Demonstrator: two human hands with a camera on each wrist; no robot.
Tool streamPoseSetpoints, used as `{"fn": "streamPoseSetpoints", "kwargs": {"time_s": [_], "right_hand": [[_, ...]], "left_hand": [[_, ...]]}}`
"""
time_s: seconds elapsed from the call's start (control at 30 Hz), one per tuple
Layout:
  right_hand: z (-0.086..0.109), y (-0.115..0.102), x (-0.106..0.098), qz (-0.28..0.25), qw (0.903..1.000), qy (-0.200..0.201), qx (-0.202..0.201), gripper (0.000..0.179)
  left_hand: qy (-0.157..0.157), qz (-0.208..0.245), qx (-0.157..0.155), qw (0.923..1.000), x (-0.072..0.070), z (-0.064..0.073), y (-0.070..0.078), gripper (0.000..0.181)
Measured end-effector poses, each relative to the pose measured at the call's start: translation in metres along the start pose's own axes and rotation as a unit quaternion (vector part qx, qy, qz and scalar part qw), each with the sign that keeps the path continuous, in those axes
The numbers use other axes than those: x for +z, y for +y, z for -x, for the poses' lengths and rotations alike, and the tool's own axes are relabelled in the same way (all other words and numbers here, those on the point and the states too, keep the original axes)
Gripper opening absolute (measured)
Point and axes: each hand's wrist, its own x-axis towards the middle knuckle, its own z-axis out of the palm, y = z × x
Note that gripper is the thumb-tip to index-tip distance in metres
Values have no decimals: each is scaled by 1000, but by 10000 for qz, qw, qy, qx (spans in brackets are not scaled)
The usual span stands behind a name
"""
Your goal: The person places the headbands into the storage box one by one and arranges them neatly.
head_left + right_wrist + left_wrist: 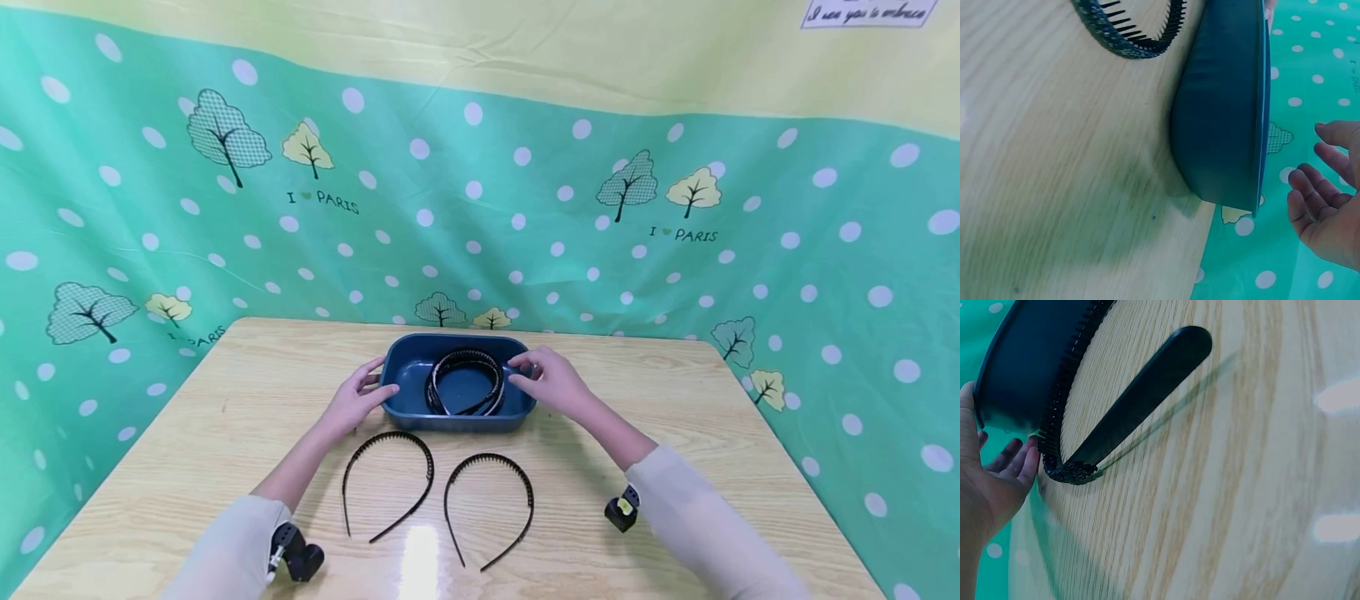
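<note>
A dark blue rectangular bin [453,422] stands near the table's far edge. Several black headbands [467,355] lie stacked inside it, towards its right half. At the bin's left end, my left hand [358,402] grips the end wall, thumb at the rim and fingers outside. My right hand [553,383] hovers over the right end with loosely bent fingers; the right wrist view shows it holding nothing, apart from the bin. Two black toothed headbands lie in front of the bin: a left headband [431,468] and a right headband [530,493], their open ends towards me.
The pale wooden table [660,467] reaches back to a green dotted curtain [517,200], which also hangs along both sides. Each sleeve carries a small black wrist camera, one left [303,560] and one right [621,514]. Bright glare [418,562] lies on the near tabletop.
</note>
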Motion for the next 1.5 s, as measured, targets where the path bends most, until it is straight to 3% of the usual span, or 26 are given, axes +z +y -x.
{"fn": "streamPoseSetpoints", "kwargs": {"time_s": [0.33, 0.6, 1.0, 1.5], "right_hand": [[22, 4, -3, -228, 9996, -86, -104, 25], [33, 6, -7, -109, 9994, -154, -297, 21], [45, 13, -9, -73, 9977, -396, -546, 17], [56, 28, 3, -99, 9885, -729, -1318, 17]], "left_hand": [[2, 57, -57, 10000, 0, -1, -2, 67], [-4, 42, -53, 10000, 0, 0, 1, 67], [101, -16, 27, 9999, -4, -21, -37, 72], [102, -25, 102, 9999, -4, -23, -39, 73]]}}
